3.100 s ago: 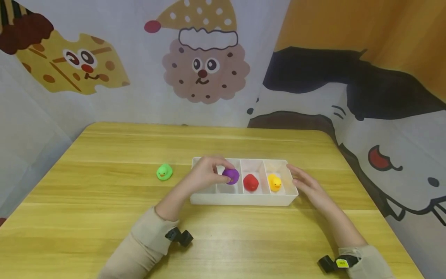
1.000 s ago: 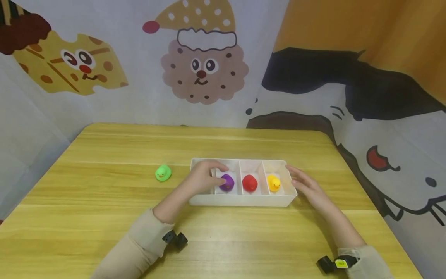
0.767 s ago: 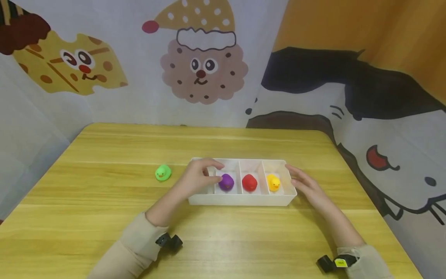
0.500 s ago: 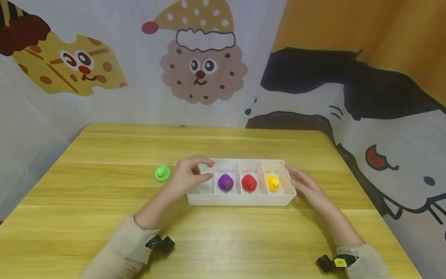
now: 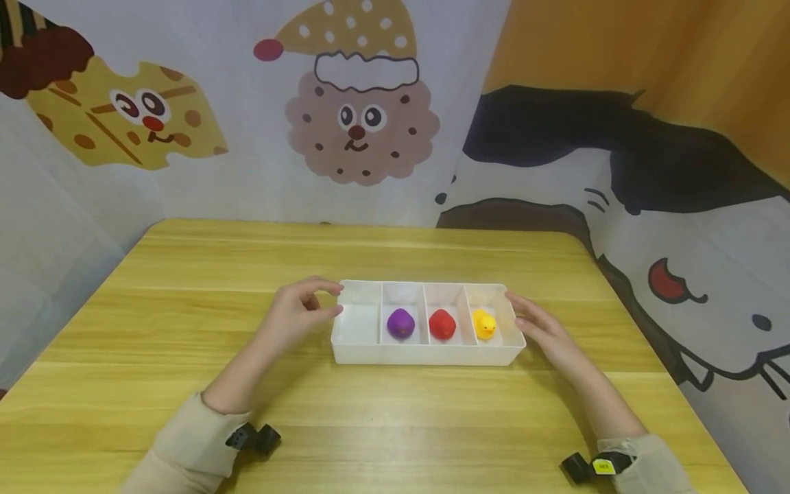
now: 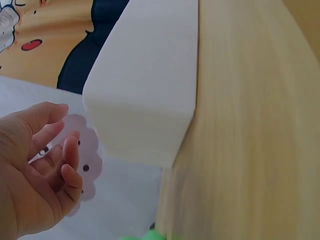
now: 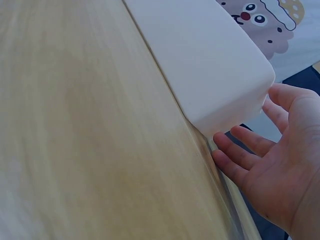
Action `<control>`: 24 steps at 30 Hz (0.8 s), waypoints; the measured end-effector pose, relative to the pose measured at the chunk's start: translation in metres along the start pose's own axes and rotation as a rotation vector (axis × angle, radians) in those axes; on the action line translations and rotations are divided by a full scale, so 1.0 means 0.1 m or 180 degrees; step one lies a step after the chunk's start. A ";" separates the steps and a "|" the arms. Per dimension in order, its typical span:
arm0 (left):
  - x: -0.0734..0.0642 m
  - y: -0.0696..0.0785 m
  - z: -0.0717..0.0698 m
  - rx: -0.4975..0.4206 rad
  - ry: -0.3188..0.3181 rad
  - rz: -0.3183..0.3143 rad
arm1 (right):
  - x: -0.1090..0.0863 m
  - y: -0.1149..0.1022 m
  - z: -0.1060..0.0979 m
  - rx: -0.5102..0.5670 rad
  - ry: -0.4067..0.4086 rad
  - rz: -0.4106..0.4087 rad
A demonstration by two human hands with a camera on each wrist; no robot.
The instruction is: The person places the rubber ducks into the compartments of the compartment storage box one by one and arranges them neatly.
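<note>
A long white divided box stands on the table. Its compartments hold, from the right, a yellow rubber duck, a rounded red toy and a rounded purple toy; the leftmost compartment is bare. My left hand hovers off the box's left end, thumb and fingers apart and loosely bent around nothing. In the left wrist view a bit of the green rubber duck shows at the bottom edge; in the head view that hand hides it. My right hand touches the box's right end with extended fingers.
The wooden table reaches back to a curtain printed with cartoon figures. Each wrist carries a small black camera, the left one and the right one low over the table.
My left hand lowered the purple toy into the second compartment from the left, let go, and moved left out of the box, covering the green duck. My right hand stayed at the box's right end.
</note>
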State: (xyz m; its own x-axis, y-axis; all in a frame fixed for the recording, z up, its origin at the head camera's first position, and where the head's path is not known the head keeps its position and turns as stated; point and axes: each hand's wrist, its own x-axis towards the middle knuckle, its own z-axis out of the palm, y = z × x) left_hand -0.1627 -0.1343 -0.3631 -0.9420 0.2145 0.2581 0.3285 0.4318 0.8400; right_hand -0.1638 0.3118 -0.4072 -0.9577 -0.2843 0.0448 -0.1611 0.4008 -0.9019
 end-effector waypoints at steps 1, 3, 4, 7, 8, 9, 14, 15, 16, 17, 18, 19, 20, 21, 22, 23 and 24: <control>-0.01 -0.01 -0.02 0.0022 0.0011 -0.0027 | 0.00 0.00 0.00 -0.0014 0.0002 0.0003; -0.03 -0.04 -0.07 0.0037 0.0028 -0.0071 | 0.00 0.00 0.00 -0.0022 -0.0001 0.0012; -0.04 -0.06 -0.09 0.0045 0.0040 -0.0077 | -0.01 0.00 0.00 -0.0018 -0.0002 0.0013; -0.06 -0.10 -0.16 0.0067 0.0075 -0.0100 | -0.01 0.02 -0.01 0.0023 -0.0012 0.0011; -0.07 -0.12 -0.18 0.0080 0.0089 -0.0104 | -0.01 0.02 -0.01 0.0042 -0.0010 0.0014; -0.07 -0.14 -0.20 0.0095 0.0099 -0.0119 | -0.01 0.02 -0.01 0.0058 -0.0012 0.0011; -0.10 -0.22 -0.30 0.0212 0.0132 -0.0222 | -0.01 0.01 0.00 0.0046 0.0002 -0.0004; -0.10 -0.23 -0.32 0.0234 0.0136 -0.0243 | -0.01 0.00 0.01 0.0033 0.0003 -0.0012; -0.11 -0.25 -0.33 0.0254 0.0141 -0.0261 | -0.01 -0.01 0.01 0.0013 0.0006 -0.0020; -0.11 -0.26 -0.35 0.0267 0.0146 -0.0278 | -0.01 -0.01 0.01 -0.0005 0.0005 -0.0033; -0.11 -0.27 -0.36 0.0275 0.0151 -0.0300 | -0.01 -0.02 0.01 -0.0015 0.0007 -0.0033; -0.11 -0.29 -0.38 0.0277 0.0158 -0.0321 | -0.01 -0.02 0.01 -0.0024 0.0006 -0.0040; -0.11 -0.30 -0.39 0.0271 0.0168 -0.0341 | -0.01 -0.02 0.01 -0.0026 0.0003 -0.0046; -0.11 -0.32 -0.40 0.0260 0.0178 -0.0363 | -0.01 -0.02 0.01 -0.0030 0.0004 -0.0042; -0.10 -0.34 -0.41 0.0252 0.0187 -0.0379 | -0.01 -0.01 0.01 -0.0027 0.0003 -0.0035; -0.10 -0.36 -0.42 0.0249 0.0193 -0.0390 | -0.01 -0.01 0.01 -0.0015 0.0003 -0.0029; -0.10 -0.38 -0.43 0.0242 0.0194 -0.0401 | 0.00 -0.01 0.01 0.0000 0.0000 -0.0025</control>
State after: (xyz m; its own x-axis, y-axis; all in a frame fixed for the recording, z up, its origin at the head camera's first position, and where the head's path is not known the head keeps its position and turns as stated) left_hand -0.1686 -0.1903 -0.3772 -0.9777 0.1018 0.1834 0.2095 0.5175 0.8296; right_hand -0.1631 0.3110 -0.4067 -0.9564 -0.2874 0.0519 -0.1686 0.3985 -0.9016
